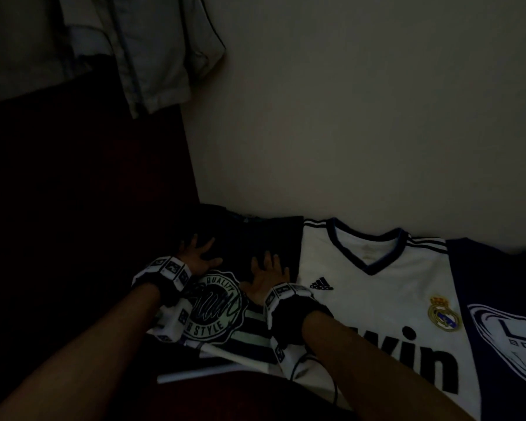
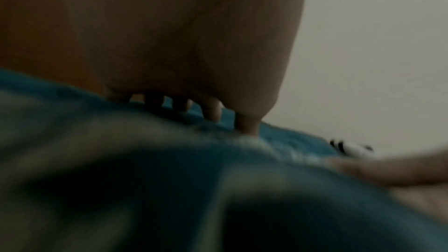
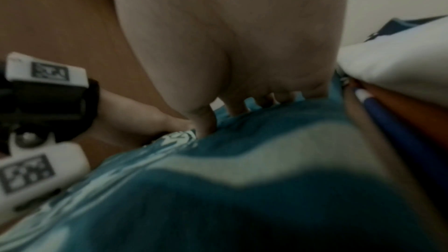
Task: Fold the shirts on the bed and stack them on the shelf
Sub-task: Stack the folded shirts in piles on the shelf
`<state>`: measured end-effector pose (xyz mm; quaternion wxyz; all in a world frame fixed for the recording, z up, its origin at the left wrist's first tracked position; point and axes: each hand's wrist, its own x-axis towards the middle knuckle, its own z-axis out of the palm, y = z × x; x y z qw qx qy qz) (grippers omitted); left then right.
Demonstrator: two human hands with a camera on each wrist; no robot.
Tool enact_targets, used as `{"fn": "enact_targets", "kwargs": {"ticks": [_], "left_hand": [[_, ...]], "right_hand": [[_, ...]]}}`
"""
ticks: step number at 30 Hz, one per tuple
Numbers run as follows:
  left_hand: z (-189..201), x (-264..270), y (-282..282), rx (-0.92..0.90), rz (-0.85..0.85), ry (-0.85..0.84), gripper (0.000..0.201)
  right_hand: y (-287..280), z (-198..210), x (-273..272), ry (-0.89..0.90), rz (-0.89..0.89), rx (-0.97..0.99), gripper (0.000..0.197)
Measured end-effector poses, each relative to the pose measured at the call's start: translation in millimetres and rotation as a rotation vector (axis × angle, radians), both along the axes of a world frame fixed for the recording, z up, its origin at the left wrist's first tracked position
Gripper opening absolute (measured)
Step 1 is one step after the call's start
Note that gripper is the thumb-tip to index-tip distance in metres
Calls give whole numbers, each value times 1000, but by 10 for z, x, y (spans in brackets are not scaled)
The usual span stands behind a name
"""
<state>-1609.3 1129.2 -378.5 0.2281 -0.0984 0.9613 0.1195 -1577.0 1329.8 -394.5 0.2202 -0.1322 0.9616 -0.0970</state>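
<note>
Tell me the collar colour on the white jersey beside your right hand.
Dark navy blue V-neck collar on the white jersey; the head view shows it best.

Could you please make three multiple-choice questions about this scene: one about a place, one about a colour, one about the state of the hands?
1. Where does the white jersey lie, seen from the head camera?
A. right of the dark striped shirt
B. left of it
C. hanging on the wall

2. What colour is the collar trim of the white jersey?
A. red
B. dark blue
C. yellow

3. What are the left hand and the right hand doing?
A. both lie flat with spread fingers on the dark striped shirt
B. both lift the white jersey
C. one holds a hanger

Answers: 1 A, the jersey lies next to the shirt on its right; 2 B, the V-neck has a dark blue edge; 3 A, the fingers are straight and press the cloth.
</note>
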Motion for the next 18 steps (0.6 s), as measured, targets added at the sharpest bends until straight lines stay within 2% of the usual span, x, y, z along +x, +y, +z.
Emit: {"fn": "enact_targets", "kwargs": {"ticks": [3, 6, 9, 11, 13, 15, 18], "left_hand": [[138, 135, 26, 21, -8, 14, 78], [240, 469, 115, 170, -6, 108, 72], [166, 871, 64, 243, -58, 245, 67], [35, 1140, -48, 287, -109, 274, 71], [-63, 1379, -130, 253, -192, 283, 82], [-117, 1530, -212, 138, -242, 311, 94], [-204, 1590, -369, -3, -253, 353, 91]], "right_hand": [[13, -31, -16, 22, -8, 28, 78], [0, 46, 22, 26, -22, 23, 76], [52, 179, 312, 47, -15, -124, 68], [147, 187, 652, 103, 81, -228, 66], [274, 120, 979, 143, 161, -222, 71], [371, 28, 1167, 201, 207, -131, 77], [449, -36, 1241, 346, 241, -70, 70]]}}
